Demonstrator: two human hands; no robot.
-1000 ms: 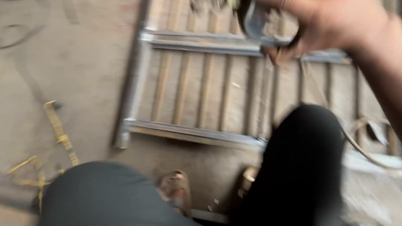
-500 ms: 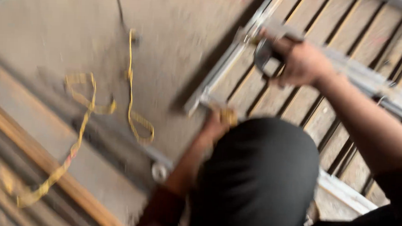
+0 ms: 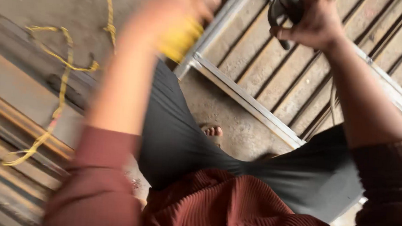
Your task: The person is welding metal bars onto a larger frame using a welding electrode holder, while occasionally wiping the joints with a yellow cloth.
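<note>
L hand (image 3: 188, 7) now raised, yellow object (image 3: 181, 37) just below.

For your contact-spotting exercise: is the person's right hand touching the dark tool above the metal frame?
Touching. The head view shows the right hand wrapped around the dark tool, fingers closed on it with no gap.

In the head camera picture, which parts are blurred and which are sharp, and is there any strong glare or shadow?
Head view: the left hand and the yellow thing it holds are smeared by motion blur; the right hand, gripping a dark tool, is only slightly soft; the metal frame and dark red sleeve are fairly sharp; light is soft and even, with no glare or hard shadows.
</note>
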